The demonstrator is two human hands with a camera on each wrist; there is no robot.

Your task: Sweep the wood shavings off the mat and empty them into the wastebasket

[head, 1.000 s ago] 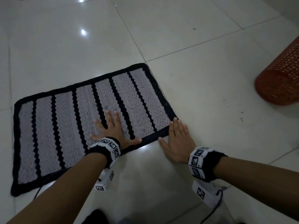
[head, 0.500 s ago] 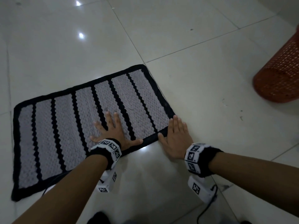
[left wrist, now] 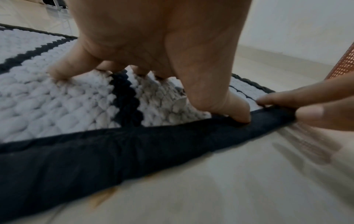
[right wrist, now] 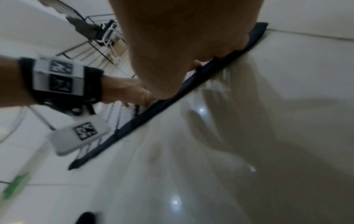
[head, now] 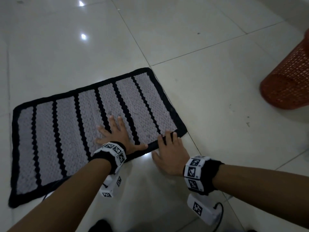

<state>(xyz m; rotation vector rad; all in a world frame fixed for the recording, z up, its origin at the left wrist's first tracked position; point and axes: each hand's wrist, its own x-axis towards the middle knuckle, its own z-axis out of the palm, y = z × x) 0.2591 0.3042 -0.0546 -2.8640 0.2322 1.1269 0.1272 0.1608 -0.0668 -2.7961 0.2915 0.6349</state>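
Note:
A grey mat (head: 66,131) with black stripes and a black border lies on the floor. A few tiny pale wood shavings (head: 135,113) show on its right part, and one lies by my thumb (left wrist: 180,103). My left hand (head: 117,133) presses flat on the mat, fingers spread, thumb on the near border (left wrist: 239,116). My right hand (head: 168,148) rests mostly on the floor, its straight fingers (left wrist: 296,97) touching the mat's near right border (right wrist: 220,68). The red-orange mesh wastebasket (head: 289,77) stands to the far right, apart from both hands.
Glossy white floor tiles (head: 217,81) surround the mat. Small specks (head: 248,124) lie on the floor between the mat and the wastebasket. A dark metal rack (right wrist: 99,37) stands farther off. Cables hang from the wrist devices (head: 219,208).
My right hand has slid forward and left from the floor beside the corner until its fingertips sit on the mat's border. The left hand stays pressed on the mat.

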